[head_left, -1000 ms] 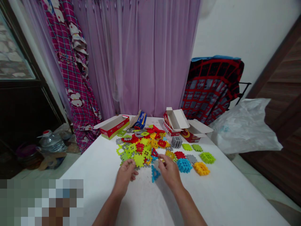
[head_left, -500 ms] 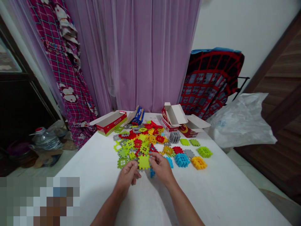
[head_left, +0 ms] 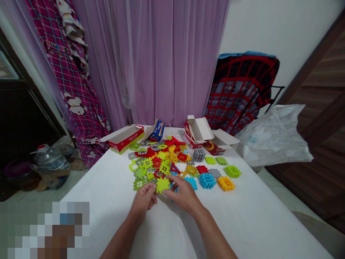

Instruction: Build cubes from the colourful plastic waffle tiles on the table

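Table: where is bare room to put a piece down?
Bare white table left of the left hand, and near right, from the right hand to the edge. Crowded: tile pile and boxes beyond both hands, which pinch a lime tile.

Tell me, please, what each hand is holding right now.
Left hand: closed on the lime tile.
Right hand: closed on the same lime tile.

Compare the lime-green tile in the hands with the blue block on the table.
The lime-green tile is pinched between the left hand and right hand; the blue block lies untouched on the table. The lime-green tile looks flat and thin, the blue block thicker. Both have notched edges and grid holes.
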Tool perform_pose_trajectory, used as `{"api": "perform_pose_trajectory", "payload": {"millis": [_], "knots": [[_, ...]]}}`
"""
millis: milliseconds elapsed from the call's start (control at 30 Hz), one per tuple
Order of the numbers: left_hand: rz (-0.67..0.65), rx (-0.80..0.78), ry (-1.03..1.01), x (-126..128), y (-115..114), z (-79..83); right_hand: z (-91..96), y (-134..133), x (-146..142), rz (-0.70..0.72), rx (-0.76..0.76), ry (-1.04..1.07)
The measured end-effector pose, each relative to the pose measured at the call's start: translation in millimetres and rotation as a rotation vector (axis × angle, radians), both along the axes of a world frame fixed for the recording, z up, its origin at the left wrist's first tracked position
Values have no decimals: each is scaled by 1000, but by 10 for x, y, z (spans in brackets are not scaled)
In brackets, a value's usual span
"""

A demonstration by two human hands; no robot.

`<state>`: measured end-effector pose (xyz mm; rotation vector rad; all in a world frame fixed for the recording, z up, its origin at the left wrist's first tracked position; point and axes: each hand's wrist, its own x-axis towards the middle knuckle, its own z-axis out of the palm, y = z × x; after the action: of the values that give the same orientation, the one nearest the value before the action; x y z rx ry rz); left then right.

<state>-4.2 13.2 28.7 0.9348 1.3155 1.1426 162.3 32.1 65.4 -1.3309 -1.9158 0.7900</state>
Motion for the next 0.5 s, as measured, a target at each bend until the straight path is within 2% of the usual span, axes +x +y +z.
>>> {"api": "perform_pose_trajectory", "payload": {"millis": [167, 500], "knots": [[8, -20, -11, -4, -3, 5, 145, -96, 24, 77, 102, -228], [-12, 4, -50, -23, -14, -35, 133, -104, 0, 76, 119, -298]]}}
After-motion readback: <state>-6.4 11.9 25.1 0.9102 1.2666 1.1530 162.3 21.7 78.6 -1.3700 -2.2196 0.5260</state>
